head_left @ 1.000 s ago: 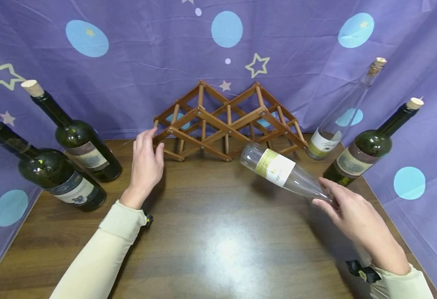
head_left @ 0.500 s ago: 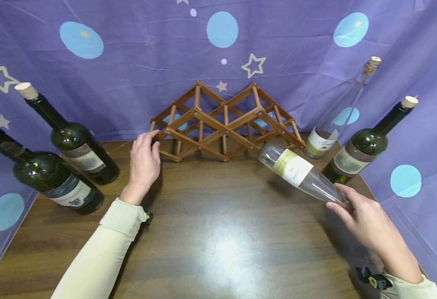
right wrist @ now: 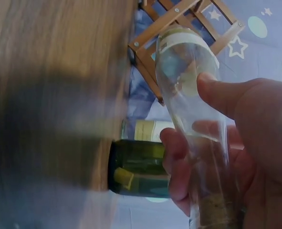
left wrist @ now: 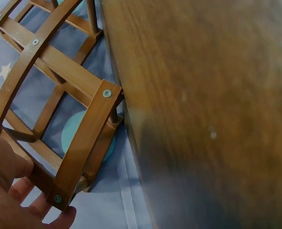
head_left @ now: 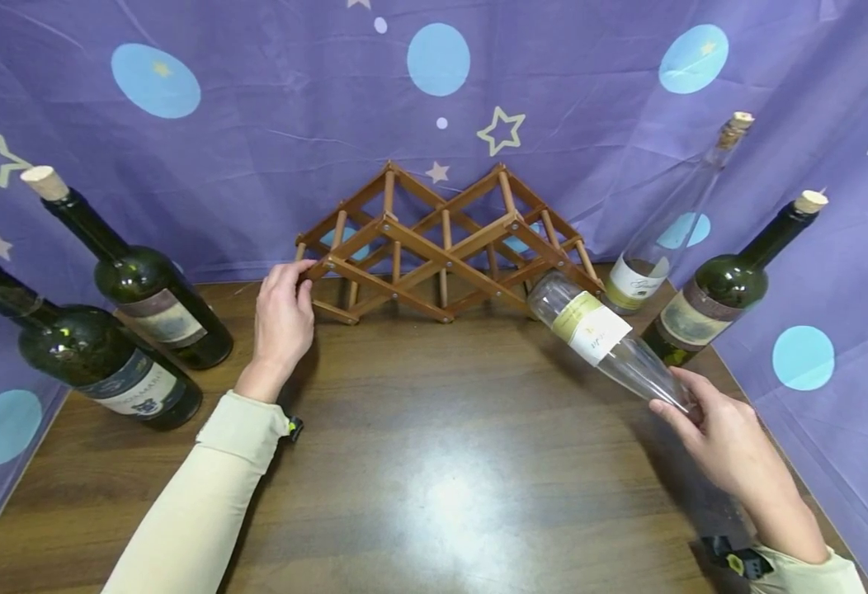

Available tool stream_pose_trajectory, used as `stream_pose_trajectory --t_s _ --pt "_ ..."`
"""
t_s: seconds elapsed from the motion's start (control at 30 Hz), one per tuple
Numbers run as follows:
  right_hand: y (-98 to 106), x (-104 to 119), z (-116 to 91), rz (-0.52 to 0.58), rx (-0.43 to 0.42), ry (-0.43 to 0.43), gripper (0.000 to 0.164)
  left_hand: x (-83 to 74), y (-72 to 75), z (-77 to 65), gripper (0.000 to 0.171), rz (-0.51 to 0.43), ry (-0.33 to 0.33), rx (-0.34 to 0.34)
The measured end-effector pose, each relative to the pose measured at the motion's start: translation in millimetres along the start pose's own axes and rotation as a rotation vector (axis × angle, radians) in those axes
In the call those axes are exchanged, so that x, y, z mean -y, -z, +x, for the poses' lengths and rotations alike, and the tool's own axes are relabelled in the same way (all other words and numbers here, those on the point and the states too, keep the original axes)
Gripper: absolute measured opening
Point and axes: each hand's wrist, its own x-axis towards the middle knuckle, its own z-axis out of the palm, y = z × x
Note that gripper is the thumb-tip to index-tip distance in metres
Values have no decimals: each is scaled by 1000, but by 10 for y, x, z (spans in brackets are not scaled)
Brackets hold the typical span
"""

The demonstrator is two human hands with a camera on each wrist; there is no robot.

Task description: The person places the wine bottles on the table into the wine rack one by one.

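Note:
My right hand (head_left: 731, 445) grips a clear glass wine bottle (head_left: 601, 334) by its neck, fingers and thumb wrapped round it in the right wrist view. Its base points up and left, overlapping the right end of the folding wooden wine rack (head_left: 449, 260) in the head view. A cork (right wrist: 217, 210) shows dimly inside the neck, near the palm. At the rack's left end, my left hand (head_left: 283, 318) holds the lower corner. The left wrist view has the thumb before a slat (left wrist: 86, 143) and the fingertips (left wrist: 64, 217) curled behind it.
Two corked dark green bottles (head_left: 159, 297) (head_left: 107, 363) stand on the left of the wooden table (head_left: 404, 445). On the right stand a corked clear bottle (head_left: 634, 280) and a corked green bottle (head_left: 709, 309), close to the held one. A purple curtain (head_left: 278, 99) encloses the back and sides.
The clear bottle in my right hand has moved right along the rack's front, from near its middle to its right end. My left hand stays at the rack's left corner.

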Motion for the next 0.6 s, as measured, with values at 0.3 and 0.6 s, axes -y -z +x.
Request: stream_pose_trajectory --t_s 0.3,0.6 --pt "-89 116 17 37 86 -115 58 16 13 19 26 -9 -12 13" --pt "-123 345 113 150 212 -120 54 20 33 33 25 -9 -27 23"
